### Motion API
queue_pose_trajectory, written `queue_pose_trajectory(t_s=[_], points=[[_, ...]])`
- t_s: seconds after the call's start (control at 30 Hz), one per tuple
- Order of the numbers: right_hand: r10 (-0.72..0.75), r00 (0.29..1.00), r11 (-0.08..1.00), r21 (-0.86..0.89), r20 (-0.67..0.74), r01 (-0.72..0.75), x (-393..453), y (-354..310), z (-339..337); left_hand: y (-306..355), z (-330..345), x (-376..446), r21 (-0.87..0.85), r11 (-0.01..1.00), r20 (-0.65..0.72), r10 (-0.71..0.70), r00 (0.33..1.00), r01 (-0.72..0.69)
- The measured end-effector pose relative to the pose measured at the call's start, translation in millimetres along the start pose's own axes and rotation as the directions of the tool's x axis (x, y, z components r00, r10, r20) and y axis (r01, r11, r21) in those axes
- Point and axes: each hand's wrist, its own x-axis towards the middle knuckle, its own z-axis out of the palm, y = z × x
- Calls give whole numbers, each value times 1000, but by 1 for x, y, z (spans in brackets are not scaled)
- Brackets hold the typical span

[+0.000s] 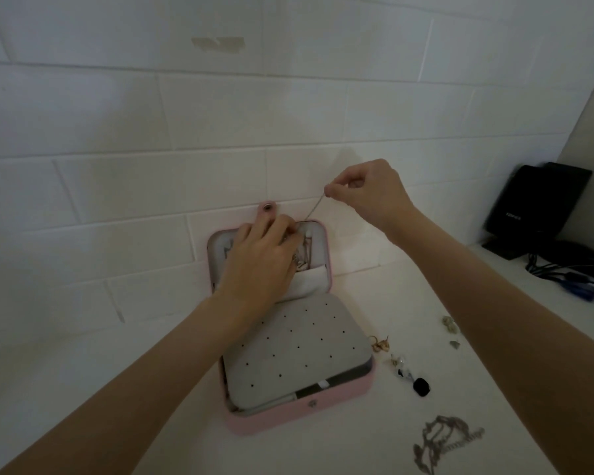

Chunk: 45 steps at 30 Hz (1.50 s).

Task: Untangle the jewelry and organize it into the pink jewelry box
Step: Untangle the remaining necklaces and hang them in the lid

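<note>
The pink jewelry box (pixel 299 418) lies open on the white counter, its lid (pixel 326 255) leaning against the tiled wall. A grey perforated earring panel (pixel 295 351) covers the base. My left hand (pixel 261 258) is inside the lid, fingers curled at the hooks and holding one end of a thin silver chain (pixel 314 210). My right hand (pixel 367 193) pinches the chain's other end up and to the right, so it runs taut. A tangled silver chain pile (pixel 443 440) lies on the counter to the front right.
Small pieces lie right of the box: gold earrings (pixel 380 344), a clear-and-white piece (pixel 401 363), a black bead (pixel 421 386), small shell-like items (pixel 449 324). A black device (pixel 535 207) and cables (pixel 570 269) stand at the far right.
</note>
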Motion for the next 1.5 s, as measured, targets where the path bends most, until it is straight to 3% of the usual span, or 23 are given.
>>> queue_pose_trajectory(t_s=[0.33, 0.7, 0.97, 1.13, 1.2, 1.3, 1.37, 1.5], points=[[77, 996, 991, -104, -53, -82, -7, 26, 3, -7, 5, -7, 62, 989, 2, 133, 991, -133], [75, 996, 987, -137, -53, -82, -24, 38, 1, 1, 10, -12, 31, 991, 13, 128, 992, -128], [-59, 998, 968, -243, 14, 61, -52, 40, 8, -1, -2, -15, -91, 996, -5, -1, 1000, 0], [-136, 984, 926, -338, 114, 167, -65, 32, 17, 10, 2, -25, -109, 990, 120, 107, 987, -94], [-158, 977, 914, -353, 142, 199, -65, 29, 18, 10, 2, -23, -136, 990, 95, 51, 994, -37], [-190, 968, 914, -330, 163, 235, -58, 22, 17, 10, -6, -10, -255, 952, 44, -165, 985, 171], [-223, 960, 925, -275, 170, 264, -51, 16, 17, 10, -7, 3, -348, 889, 102, -279, 955, 297], [-212, 965, 950, -199, 154, 240, -36, 14, 20, 16, -4, 15, -325, 877, 90, -345, 934, 355]])
